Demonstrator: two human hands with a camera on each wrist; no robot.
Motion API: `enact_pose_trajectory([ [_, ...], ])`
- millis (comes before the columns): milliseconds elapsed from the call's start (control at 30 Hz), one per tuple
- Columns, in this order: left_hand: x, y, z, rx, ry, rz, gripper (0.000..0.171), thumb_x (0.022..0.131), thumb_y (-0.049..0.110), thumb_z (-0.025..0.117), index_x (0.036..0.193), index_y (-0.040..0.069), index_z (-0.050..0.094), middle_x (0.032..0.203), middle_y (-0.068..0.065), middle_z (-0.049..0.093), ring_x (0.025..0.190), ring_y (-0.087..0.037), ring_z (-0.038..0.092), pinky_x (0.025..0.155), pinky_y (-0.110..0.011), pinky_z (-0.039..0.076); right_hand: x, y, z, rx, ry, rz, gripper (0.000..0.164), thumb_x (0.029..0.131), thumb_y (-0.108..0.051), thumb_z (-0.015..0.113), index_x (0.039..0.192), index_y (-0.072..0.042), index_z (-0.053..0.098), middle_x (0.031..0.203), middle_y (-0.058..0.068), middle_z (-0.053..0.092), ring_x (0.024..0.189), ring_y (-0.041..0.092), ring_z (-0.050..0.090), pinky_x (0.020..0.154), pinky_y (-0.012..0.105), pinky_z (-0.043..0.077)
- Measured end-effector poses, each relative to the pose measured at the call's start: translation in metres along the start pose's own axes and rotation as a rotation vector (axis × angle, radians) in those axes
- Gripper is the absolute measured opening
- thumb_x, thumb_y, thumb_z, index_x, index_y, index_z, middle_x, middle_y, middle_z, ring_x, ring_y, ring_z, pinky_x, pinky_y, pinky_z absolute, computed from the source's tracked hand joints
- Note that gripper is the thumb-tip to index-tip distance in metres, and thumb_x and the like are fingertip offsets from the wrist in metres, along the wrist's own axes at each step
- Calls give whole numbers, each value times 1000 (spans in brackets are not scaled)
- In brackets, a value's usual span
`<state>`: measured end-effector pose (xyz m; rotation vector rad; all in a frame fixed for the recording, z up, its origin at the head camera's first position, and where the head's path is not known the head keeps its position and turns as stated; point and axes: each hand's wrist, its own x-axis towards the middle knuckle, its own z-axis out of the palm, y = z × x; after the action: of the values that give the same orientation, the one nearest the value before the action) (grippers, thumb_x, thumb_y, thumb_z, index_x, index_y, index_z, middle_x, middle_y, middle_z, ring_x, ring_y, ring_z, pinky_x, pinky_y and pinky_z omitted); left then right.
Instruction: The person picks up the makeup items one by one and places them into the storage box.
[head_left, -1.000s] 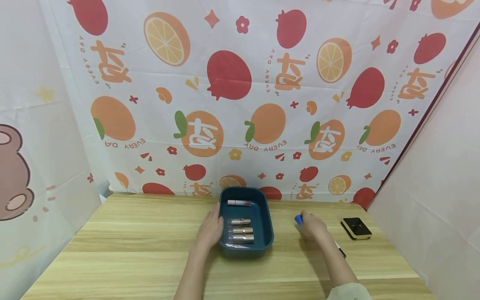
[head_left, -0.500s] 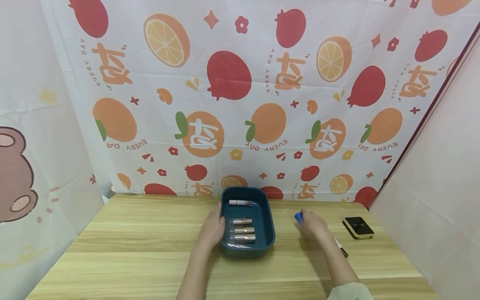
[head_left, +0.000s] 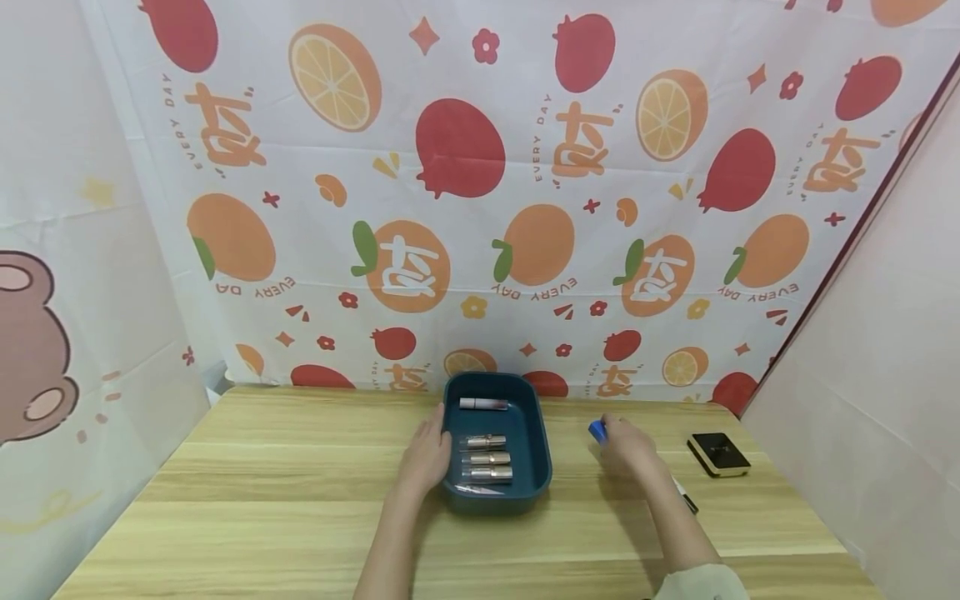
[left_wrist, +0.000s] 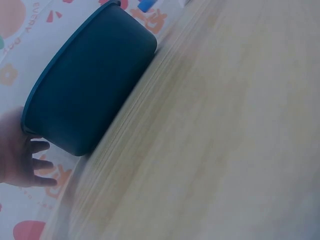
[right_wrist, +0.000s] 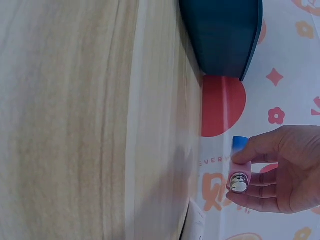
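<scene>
My left hand [head_left: 427, 454] rests against the left side of a teal bin [head_left: 538, 433], its thumb at the rim. In the left wrist view its fingers are straight and spread outside the bin's wall. Inside the bin lie a lip gloss tube [head_left: 482, 404], several gold-and-clear lipsticks [head_left: 491, 458] and a slim clear item [head_left: 480, 490] near the front wall. To the right of the bin, my right hand [head_left: 626, 446] holds a small blue-and-pink bottle [right_wrist: 240, 145] between thumb and fingers. A round silver end shows on it in the right wrist view.
A black-and-gold square case [head_left: 718, 454] lies at the right of the wooden table [head_left: 285, 492]. A white-and-black pen-like stick [head_left: 686, 497] is partly hidden by my right forearm. A fruit-print cloth [head_left: 457, 250] hangs behind the table's back edge.
The view has shifted slightly. Both hands stay nearly in place, the left at the bin and the right with the blue-and-pink bottle.
</scene>
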<state>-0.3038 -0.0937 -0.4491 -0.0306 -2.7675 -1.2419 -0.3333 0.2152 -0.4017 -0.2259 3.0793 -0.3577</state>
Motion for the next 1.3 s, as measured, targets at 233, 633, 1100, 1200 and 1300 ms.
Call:
enact_pose_trajectory([
  [233,0,0,1,13,5,3,51,96,16,32,144,0,22,146,-19,25,131,-42,21,102,-56,21,4,1,1,-6,-2,30,44,81,-3,64,122,4,50,100,22,58,91,36,57,70,48,49],
  [633,0,0,0,-1,5,-3,51,97,16,32,144,0,21,146,-19,25,131,-41,21,102,-56,21,6,0,0,-17,4,23,47,81,-5,64,124,3,48,102,22,58,92,36,57,70,48,49],
  [1100,0,-1,0,12,20,16,51,96,15,32,143,-1,23,145,-20,27,130,-42,22,102,-56,22,2,-6,-5,-15,28,6,49,78,-5,68,123,2,49,99,20,59,86,33,58,67,45,49],
  [1200,0,-1,1,6,14,9,51,96,15,32,144,-1,22,145,-20,26,130,-42,22,102,-57,21,1,-9,-5,-13,34,5,50,78,-6,68,124,1,49,101,20,59,87,34,58,68,46,49],
  [1300,-1,-1,0,1,9,1,51,97,16,32,144,0,22,145,-20,25,130,-42,21,102,-57,21,0,-10,-5,-13,46,-12,51,78,-5,68,124,2,49,101,20,59,87,33,58,68,46,49],
])
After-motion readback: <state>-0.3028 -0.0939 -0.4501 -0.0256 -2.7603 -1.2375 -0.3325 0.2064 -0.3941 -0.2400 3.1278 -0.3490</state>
